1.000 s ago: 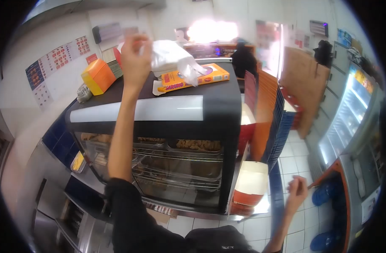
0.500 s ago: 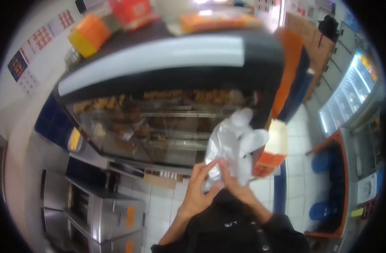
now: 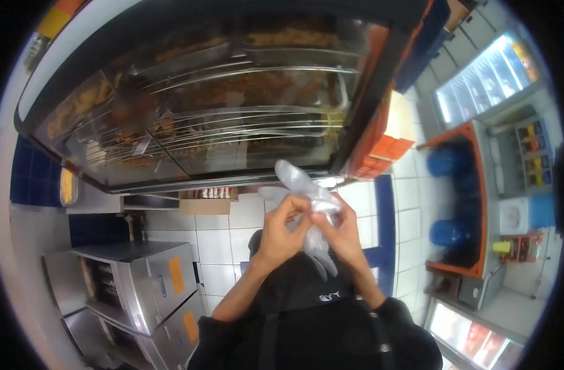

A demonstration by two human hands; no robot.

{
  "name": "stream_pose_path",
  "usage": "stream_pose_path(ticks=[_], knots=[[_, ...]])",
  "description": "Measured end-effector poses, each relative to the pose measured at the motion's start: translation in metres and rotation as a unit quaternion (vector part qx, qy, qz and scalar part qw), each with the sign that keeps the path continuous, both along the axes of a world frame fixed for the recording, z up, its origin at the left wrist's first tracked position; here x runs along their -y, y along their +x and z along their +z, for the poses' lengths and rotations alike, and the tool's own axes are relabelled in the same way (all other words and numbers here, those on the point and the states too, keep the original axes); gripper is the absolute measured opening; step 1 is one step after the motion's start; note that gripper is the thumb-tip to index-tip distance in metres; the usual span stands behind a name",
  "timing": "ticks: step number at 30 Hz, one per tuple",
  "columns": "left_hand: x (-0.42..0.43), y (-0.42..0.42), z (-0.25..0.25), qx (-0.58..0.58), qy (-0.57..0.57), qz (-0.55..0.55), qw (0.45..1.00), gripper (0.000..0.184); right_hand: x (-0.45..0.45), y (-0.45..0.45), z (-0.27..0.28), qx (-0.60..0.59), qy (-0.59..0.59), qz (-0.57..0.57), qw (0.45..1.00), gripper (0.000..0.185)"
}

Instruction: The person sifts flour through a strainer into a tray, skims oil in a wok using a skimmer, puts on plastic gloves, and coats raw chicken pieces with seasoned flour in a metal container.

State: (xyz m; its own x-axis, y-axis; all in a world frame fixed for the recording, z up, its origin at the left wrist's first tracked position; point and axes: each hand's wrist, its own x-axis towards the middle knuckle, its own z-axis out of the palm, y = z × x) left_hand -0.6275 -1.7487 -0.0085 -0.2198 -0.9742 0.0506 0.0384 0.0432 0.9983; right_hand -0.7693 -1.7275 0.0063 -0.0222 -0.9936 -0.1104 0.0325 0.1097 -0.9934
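Both my hands are in front of my dark apron, just below the front edge of the glass food display case (image 3: 245, 105). My left hand (image 3: 284, 230) pinches a translucent plastic glove (image 3: 296, 179), thumb and fingers pressed together. Beside it, my right hand (image 3: 342, 229) grips the same crumpled plastic, its fingertips almost touching those of the left. Loose glove fingers stick out above my hands and hang down between them.
Stacked orange-and-white boxes (image 3: 385, 139) stand at the case's right side. Steel cabinets (image 3: 140, 277) are at lower left. An open carton (image 3: 205, 206) sits below the case. Blue containers (image 3: 449, 233) occupy an orange-framed rack, with a lit fridge (image 3: 485, 77) behind.
The view has tilted down and the case looms larger. My hands, first apart, came together on the plastic; since then the bundle has become smaller, with separate glove fingers showing.
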Motion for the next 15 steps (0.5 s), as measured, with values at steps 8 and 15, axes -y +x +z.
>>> stream_pose_path(ticks=[8,15], knots=[[0.006,-0.001,-0.031,-0.091,0.021,-0.030,0.995,0.009,-0.009,-0.012,-0.031,0.139,0.066,-0.135,0.979,0.010],[0.006,-0.007,-0.036,-0.051,-0.029,-0.031,0.998,0.007,-0.015,-0.009,-0.021,-0.036,0.019,-0.050,0.998,0.030]])
